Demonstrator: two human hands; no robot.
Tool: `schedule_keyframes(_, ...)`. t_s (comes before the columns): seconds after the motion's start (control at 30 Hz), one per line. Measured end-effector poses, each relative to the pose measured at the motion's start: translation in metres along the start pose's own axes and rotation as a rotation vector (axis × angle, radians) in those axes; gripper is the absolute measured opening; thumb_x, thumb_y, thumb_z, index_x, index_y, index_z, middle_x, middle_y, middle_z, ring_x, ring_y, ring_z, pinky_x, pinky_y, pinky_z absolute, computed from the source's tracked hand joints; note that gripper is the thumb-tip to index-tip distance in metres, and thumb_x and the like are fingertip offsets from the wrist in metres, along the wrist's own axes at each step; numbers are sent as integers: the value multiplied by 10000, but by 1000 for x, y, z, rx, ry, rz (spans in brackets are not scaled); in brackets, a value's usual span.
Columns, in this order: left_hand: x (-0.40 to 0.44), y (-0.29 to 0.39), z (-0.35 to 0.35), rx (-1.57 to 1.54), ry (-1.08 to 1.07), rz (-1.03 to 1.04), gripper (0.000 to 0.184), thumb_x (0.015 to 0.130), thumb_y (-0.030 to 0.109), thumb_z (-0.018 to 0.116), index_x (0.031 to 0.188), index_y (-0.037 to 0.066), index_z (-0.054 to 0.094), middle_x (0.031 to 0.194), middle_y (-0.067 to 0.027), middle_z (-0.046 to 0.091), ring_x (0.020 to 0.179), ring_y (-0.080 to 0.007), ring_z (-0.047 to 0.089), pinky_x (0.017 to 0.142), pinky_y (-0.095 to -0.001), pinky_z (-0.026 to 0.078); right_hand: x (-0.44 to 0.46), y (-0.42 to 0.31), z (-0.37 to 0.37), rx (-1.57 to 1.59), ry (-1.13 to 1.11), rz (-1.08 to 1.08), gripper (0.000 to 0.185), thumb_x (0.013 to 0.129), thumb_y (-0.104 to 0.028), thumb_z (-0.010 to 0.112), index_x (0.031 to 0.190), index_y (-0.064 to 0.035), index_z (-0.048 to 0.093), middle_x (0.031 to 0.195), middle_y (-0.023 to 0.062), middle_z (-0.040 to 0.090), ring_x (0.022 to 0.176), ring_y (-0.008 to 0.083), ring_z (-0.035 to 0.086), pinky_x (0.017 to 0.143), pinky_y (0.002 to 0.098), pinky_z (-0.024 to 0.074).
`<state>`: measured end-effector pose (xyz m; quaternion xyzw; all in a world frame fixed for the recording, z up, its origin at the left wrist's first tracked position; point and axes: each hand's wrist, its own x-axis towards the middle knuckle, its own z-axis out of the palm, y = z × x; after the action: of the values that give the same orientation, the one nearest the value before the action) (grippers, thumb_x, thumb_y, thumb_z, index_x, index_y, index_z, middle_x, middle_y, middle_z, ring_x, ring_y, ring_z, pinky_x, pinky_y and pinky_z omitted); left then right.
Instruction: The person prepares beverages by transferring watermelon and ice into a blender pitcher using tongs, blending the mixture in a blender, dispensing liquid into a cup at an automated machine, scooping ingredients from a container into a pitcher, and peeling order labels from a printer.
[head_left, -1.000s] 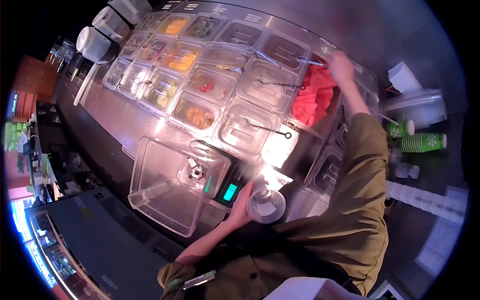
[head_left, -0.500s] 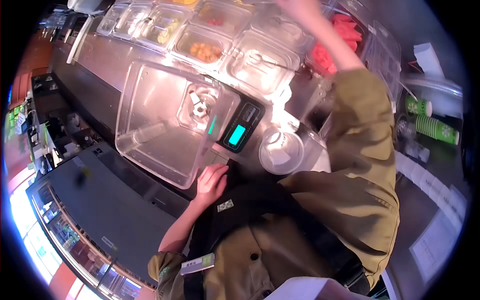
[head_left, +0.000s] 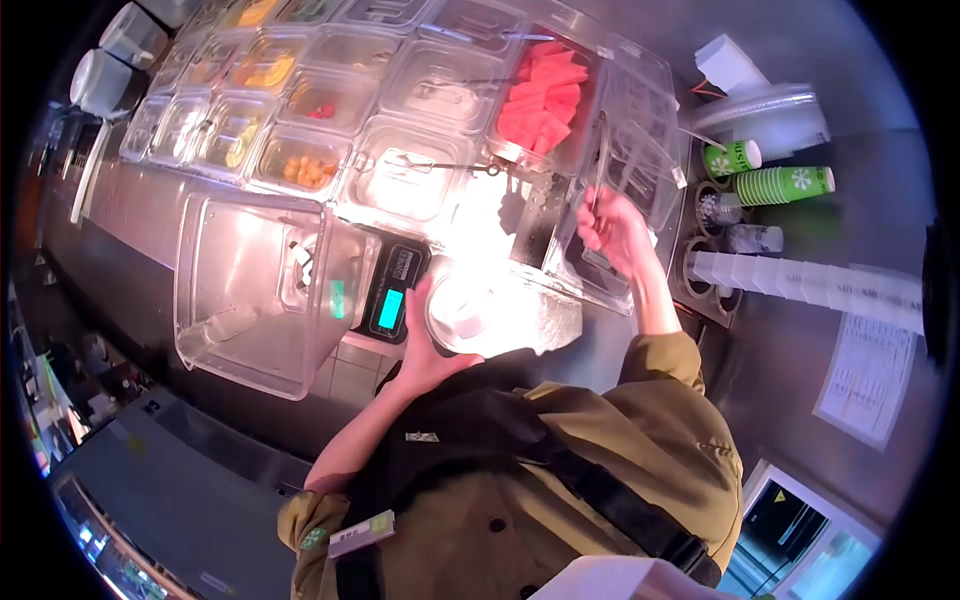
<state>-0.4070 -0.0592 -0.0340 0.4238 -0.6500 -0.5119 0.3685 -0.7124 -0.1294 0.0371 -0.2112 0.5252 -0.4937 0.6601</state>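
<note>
My left hand (head_left: 425,345) curves around the near left side of a round clear plastic tub (head_left: 462,318), fingers and thumb against its wall. The tub stands on the counter, washed out by glare. Beside it is a black scale (head_left: 395,290) with a lit cyan display. My right hand (head_left: 612,232) is closed on a slim metal utensil (head_left: 601,160) that points away from me; its kind is unclear. This hand is over the clear lidded containers at the right, just nearer than a container of red watermelon pieces (head_left: 543,100).
A large clear bin (head_left: 250,370) stands left of the scale. Rows of clear food containers (head_left: 300,172) fill the back, some with cut fruit. At the right are stacked green cups (head_left: 785,185) and a long row of white cups (head_left: 800,278). A printed sheet (head_left: 868,385) hangs nearby.
My left hand has moved from beside the large bin onto the round tub. My right hand has come back from the far containers toward me. The view has shifted to the right.
</note>
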Motion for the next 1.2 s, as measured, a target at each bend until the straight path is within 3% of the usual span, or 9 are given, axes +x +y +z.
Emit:
schedule_keyframes(0.07, 6, -14, 12, -30, -11, 39, 1015, 619, 205, 764, 1300, -13, 44, 1263, -194, 329, 1172, -308, 361, 1025, -380, 197, 7, -27, 1, -199, 63, 79, 361, 832, -390, 457, 967, -55, 465, 604, -15, 418, 499, 94, 402, 428, 200, 284)
schedule_keyframes(0.1, 7, -11, 11, -6, -59, 19, 973, 632, 195, 758, 1283, -16, 65, 1247, -189, 352, 1169, -301, 370, 1013, -385, 224, 23, -27, -14, -430, 254, 84, 481, 808, -513, 458, 892, -43, 511, 579, 32, 494, 501, 184, 492, 467, 269, 371)
schedule_keyframes(0.2, 1, -3, 16, -108, -39, -9, 946, 631, 181, 757, 1288, -32, 111, 1264, -187, 341, 1174, -305, 365, 1001, -382, 251, 53, -25, -37, -1631, 532, -311, 476, 807, -497, 465, 813, -30, 554, 672, 135, 592, 639, 308, 582, 565, 390, 432)
schedule_keyframes(0.23, -2, -8, 15, -5, -20, 52, 908, 635, 175, 750, 1296, -29, 163, 1292, -180, 316, 1184, -298, 357, 990, -377, 274, 55, -33, -33, -1596, 513, -259, 452, 794, -479, 494, 785, -35, 581, 795, 191, 610, 801, 367, 575, 673, 467, 429)
schedule_keyframes(0.33, -22, 6, -13, 127, -99, -114, 833, 651, 151, 731, 1294, -18, 229, 1285, -183, 339, 1181, -296, 368, 978, -372, 297, 87, -34, -51, -1839, 473, -147, 423, 766, -464, 535, 844, -54, 603, 784, 174, 618, 806, 339, 588, 677, 440, 445)
schedule_keyframes(0.63, -113, 18, -97, 313, 211, -368, 528, 699, -19, 546, 1206, 10, 401, 1025, -129, 522, 799, -185, 553, 775, -299, 427, 162, -45, -34, -1742, 274, -42, 324, 703, -366, 615, 803, -59, 647, 783, 153, 629, 779, 301, 606, 669, 400, 459)
schedule_keyframes(0.73, -117, 14, -110, 492, 382, -179, 447, 736, -28, 512, 1175, -8, 430, 972, -128, 527, 790, -163, 552, 767, -289, 431, 188, -49, -48, -1791, 8, 62, 295, 710, -351, 601, 793, -72, 652, 770, 135, 632, 746, 283, 610, 660, 392, 460)
schedule_keyframes(1.0, -107, 52, -182, 510, 1084, 82, 263, 858, -27, 418, 1119, -49, 440, 1032, -134, 513, 732, -151, 520, 705, -260, 448, 136, -31, -66, -1695, 253, -213, 275, 731, -338, 589, 863, -106, 652, 742, 123, 621, 755, 296, 598, 665, 385, 454)
schedule_keyframes(1.2, -60, 92, -222, 613, 1178, 251, 271, 857, -3, 446, 1124, -50, 443, 1046, -134, 519, 805, -170, 540, 777, -272, 452, 106, -34, -67, -1509, 253, -331, 268, 745, -326, 581, 880, -105, 650, 702, 130, 609, 706, 291, 591, 635, 374, 439)
